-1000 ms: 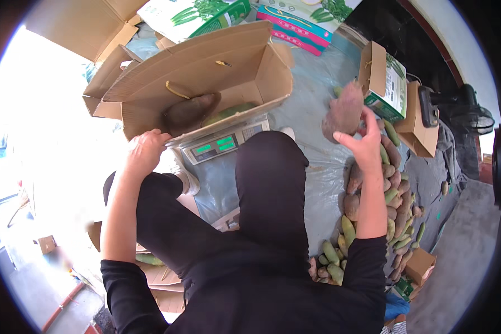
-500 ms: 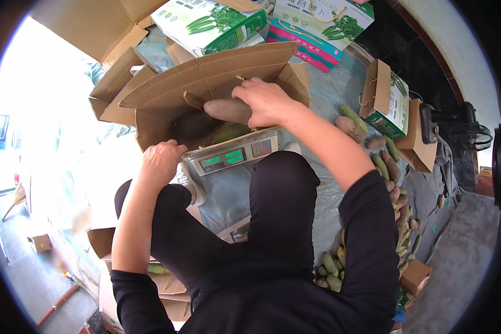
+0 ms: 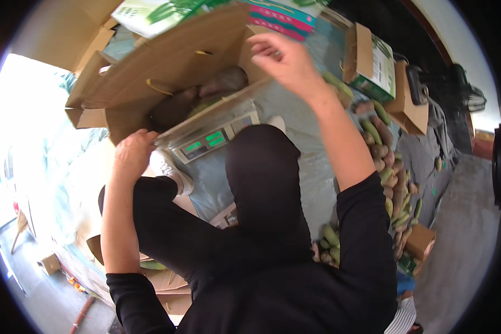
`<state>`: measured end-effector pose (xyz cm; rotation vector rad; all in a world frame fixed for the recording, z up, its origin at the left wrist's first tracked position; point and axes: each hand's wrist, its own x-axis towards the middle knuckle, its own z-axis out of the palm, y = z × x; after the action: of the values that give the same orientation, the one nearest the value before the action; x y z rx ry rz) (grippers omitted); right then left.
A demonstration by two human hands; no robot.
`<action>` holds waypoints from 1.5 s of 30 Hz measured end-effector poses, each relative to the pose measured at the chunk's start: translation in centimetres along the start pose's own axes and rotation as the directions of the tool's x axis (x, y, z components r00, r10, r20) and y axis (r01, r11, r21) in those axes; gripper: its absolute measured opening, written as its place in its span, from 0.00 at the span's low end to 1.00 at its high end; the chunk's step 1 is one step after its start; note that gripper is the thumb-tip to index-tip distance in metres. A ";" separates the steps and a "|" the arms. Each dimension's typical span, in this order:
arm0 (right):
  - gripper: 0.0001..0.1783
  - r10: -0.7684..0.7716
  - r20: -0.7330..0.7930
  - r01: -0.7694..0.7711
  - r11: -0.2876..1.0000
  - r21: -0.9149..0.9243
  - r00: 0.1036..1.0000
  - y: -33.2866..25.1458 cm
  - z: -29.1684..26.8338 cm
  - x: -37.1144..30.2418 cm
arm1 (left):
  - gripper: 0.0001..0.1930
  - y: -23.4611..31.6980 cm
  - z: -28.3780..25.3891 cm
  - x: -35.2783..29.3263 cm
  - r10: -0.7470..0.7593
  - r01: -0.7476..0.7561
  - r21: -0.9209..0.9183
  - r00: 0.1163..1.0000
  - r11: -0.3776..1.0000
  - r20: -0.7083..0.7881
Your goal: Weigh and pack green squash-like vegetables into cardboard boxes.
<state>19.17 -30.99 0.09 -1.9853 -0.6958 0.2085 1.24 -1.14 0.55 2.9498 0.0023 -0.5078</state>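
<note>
A brown cardboard box stands open on a digital scale with green-lit displays. Inside it lie a large purplish-brown oblong radish and darker radishes, partly in shadow, with some green showing behind the near wall. My left hand grips the box's near left edge, fingers over the rim. Above the box's right end hovers my right hand, holding nothing, its fingers loosely bent and apart. Yellow cord handles stick out of the tall far flap.
Green and brown radishes lie piled along the right on plastic sheeting and dark cloth. A small printed carton and a black fan stand behind them. More printed cartons sit beyond the box. My knees flank the scale.
My right hand has let go of the purplish-brown radish, which now rests in the box, and has lifted away to the right. My left hand stays on the box edge. The view has shifted.
</note>
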 end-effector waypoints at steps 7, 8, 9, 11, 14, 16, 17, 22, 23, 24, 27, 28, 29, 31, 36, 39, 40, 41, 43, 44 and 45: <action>0.14 0.318 -0.299 -0.357 0.930 -0.085 0.900 13.4 -4.7 -16.9 | 0.16 -1.5 0.9 0.1 0.001 0.002 0.066 0.999 0.998 -0.051; 0.14 0.405 -0.292 -0.453 0.883 -0.121 0.867 15.4 -4.3 -20.4 | 0.17 -1.7 1.1 0.1 -0.002 0.005 0.074 0.999 0.997 -0.046; 0.14 0.491 -0.274 -0.543 0.825 -0.160 0.827 16.8 -3.5 -23.9 | 0.17 -1.8 1.1 0.1 -0.009 0.013 0.086 0.999 0.996 -0.043; 0.15 0.648 -0.219 -0.683 0.679 -0.268 0.730 18.4 -1.5 -31.2 | 0.17 -2.7 1.6 0.9 0.022 -0.022 -0.006 0.999 1.000 0.039; 0.17 0.804 -0.133 -0.776 0.495 -0.391 0.579 19.8 2.0 -42.7 | 0.16 -1.9 2.0 1.2 0.063 -0.062 -0.044 0.998 0.997 0.026; 0.18 0.866 -0.066 -0.790 0.417 -0.449 0.495 19.5 4.1 -48.2 | 0.14 -4.3 3.2 1.2 0.081 -0.081 -0.054 0.997 0.995 0.011; 0.19 0.921 0.015 -0.823 0.355 -0.444 0.389 19.3 5.7 -49.9 | 0.14 -3.8 2.0 0.7 0.039 -0.036 -0.069 0.998 0.997 0.044; 0.21 0.988 0.145 -0.896 0.108 -0.430 0.050 15.1 8.2 -58.4 | 0.14 -3.4 2.3 1.7 0.049 -0.047 -0.042 0.997 0.998 0.061; 0.22 0.988 0.151 -0.902 0.081 -0.424 0.017 14.4 8.9 -59.3 | 0.14 -3.7 2.3 1.5 0.054 -0.051 -0.037 0.996 0.998 0.068; 0.22 0.987 0.157 -0.909 0.050 -0.414 -0.018 13.5 9.5 -60.1 | 0.14 -3.8 2.3 1.5 0.038 -0.037 -0.024 0.998 0.999 0.059; 0.22 0.978 0.133 -0.898 -0.089 -0.431 -0.160 11.5 11.7 -61.4 | 0.16 -4.5 2.5 1.5 0.054 -0.053 -0.011 0.998 0.999 0.032; 0.22 0.977 0.143 -0.902 -0.086 -0.423 -0.160 11.1 12.5 -61.3 | 0.16 -4.6 2.4 1.3 0.077 -0.077 -0.016 0.997 0.997 0.006; 0.21 0.975 0.188 -0.903 -0.030 -0.429 -0.121 10.7 13.5 -61.0 | 0.16 -4.8 2.1 1.2 0.079 -0.079 -0.004 0.997 0.997 0.009; 0.19 0.964 0.261 -0.896 0.062 -0.439 -0.061 9.8 14.7 -61.4 | 0.16 -4.4 2.5 1.3 0.033 -0.032 -0.026 0.999 0.999 0.024; 0.20 0.940 0.340 -0.795 0.194 -0.575 -0.017 8.1 17.4 -61.4 | 0.17 -5.2 2.7 1.7 0.023 -0.021 -0.030 0.998 0.999 0.063; 0.19 0.979 0.202 -0.816 0.129 -0.564 0.016 8.0 18.2 -61.2 | 0.18 -5.6 2.6 1.5 0.023 -0.021 -0.031 0.998 0.999 0.055; 0.19 0.978 0.207 -0.815 0.138 -0.562 0.023 8.3 18.4 -60.8 | 0.18 -5.7 2.3 1.3 0.010 -0.009 -0.024 0.999 1.000 0.046; 0.19 0.982 0.176 -0.836 0.151 -0.528 0.066 8.6 18.5 -60.3 | 0.18 -5.9 1.9 1.1 0.002 -0.002 -0.017 0.999 1.000 0.041; 0.19 0.986 0.129 -0.846 0.158 -0.509 0.106 9.9 19.0 -61.1 | 0.19 -6.0 2.4 1.3 0.005 -0.002 -0.050 0.998 0.999 0.061; 0.20 0.998 0.019 -0.959 0.063 -0.276 0.060 10.7 20.0 -62.4 | 0.19 -5.6 2.7 1.5 0.006 -0.003 -0.060 0.999 0.998 0.053; 0.21 0.997 -0.077 -1.000 -0.013 -0.018 -0.011 11.6 20.9 -64.0 | 0.18 -4.8 3.4 1.7 0.035 -0.034 -0.052 0.999 0.998 0.026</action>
<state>-37.70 -54.71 -29.36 -2.1546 1.0479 1.0363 1.57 3.09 -3.92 2.8876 -0.0380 -0.5342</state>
